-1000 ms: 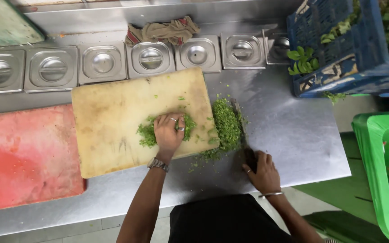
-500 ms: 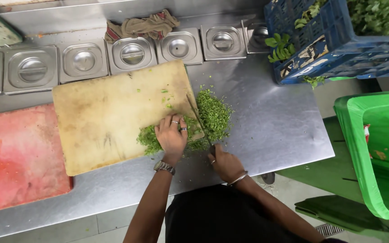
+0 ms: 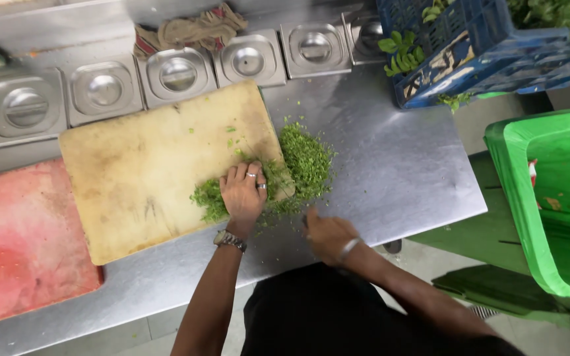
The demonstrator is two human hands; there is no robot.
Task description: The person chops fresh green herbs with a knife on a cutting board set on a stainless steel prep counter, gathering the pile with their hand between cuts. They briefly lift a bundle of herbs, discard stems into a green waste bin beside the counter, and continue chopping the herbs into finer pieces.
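- Left hand (image 3: 242,194) flat, palm down, on pile of chopped green herbs (image 3: 298,168) at near right corner of cutting board (image 3: 146,171); fingers (image 3: 235,177) extended and slightly spread, pressing on the greens, nothing clasped
- Rings on two fingers of left hand, metal watch (image 3: 229,240) at wrist
- Right hand (image 3: 328,234) at near edge of steel counter (image 3: 397,165), just right of the herbs, curled closed; bracelet at wrist; held object hidden from view, cannot tell what
- Herbs spread partly on board, partly spilled onto counter off board's right edge; a few loose flecks further up the board
- Board pale yellow, stained, lying at a slight angle; red board (image 3: 14,244) just beside it on the left
- Row of lidded steel containers (image 3: 179,72) along far edge of counter, crumpled cloth (image 3: 186,29) behind them
- Blue plastic crate (image 3: 483,53) with leafy greens at far right
- Green plastic bin (image 3: 549,198) beyond counter's right end, set lower
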